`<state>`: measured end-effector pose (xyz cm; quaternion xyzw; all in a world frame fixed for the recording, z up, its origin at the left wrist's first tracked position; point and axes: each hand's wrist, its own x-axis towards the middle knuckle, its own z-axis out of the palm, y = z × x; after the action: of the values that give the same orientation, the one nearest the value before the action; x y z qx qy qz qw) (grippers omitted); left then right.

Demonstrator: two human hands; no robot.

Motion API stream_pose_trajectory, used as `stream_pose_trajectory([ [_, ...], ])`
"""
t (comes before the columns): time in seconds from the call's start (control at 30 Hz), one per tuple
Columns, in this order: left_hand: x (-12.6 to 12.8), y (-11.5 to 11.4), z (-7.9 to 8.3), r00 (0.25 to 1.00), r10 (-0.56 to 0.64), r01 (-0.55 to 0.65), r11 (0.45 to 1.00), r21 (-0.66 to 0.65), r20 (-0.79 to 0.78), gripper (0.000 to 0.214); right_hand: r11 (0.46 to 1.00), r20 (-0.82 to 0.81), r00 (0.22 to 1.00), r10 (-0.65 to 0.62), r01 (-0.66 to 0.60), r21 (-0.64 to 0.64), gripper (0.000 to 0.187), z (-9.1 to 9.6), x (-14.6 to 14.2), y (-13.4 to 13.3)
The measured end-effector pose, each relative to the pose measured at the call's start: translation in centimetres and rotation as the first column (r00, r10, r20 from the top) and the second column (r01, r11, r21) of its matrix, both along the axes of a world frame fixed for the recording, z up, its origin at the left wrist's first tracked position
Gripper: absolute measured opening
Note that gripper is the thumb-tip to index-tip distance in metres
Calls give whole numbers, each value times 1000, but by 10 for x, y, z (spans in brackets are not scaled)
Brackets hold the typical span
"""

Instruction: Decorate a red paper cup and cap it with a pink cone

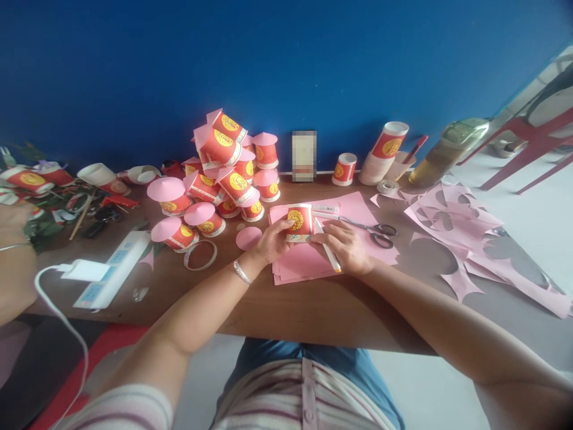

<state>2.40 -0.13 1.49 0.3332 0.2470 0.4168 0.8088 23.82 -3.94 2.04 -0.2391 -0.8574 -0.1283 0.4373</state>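
Note:
My left hand point(274, 240) is closed round a red paper cup point(301, 222) with a gold emblem, over a stack of pink paper point(293, 267). In my right hand point(342, 246) is a slim white pen-like tool point(330, 251) with an orange end, its upper tip close to the cup's right side. Whether that tip touches the cup I cannot tell. Dark-handled scissors point(381, 234) lie on the paper just right of my right hand. A pink paper disc point(249, 238) rests on the table left of the stack.
Several pink-topped cups point(224, 143) are piled at left. A tape roll point(200, 255) and power strip point(114, 272) lie nearer. Stacked cups point(385, 152), a bottle point(447, 149) and pink scraps point(452, 221) are at right. Another person's arm point(15, 257) shows at far left.

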Motion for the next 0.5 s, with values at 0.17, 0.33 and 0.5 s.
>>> stream_pose_trajectory([
  [0.17,1,-4,1,999,-28,29,997,67,-17,31,1000,33,999,-6,7,-14,26,-2,2,-1],
  [0.33,1,-5,-3,998,-14,22,991,129,-63,33,1000,64,998,-1,3,-25,20,-5,0,-2],
  [0.5,2,-6,-3,996,-4,19,985,172,-90,35,1000,55,998,4,-4,0,15,-5,-2,-3],
])
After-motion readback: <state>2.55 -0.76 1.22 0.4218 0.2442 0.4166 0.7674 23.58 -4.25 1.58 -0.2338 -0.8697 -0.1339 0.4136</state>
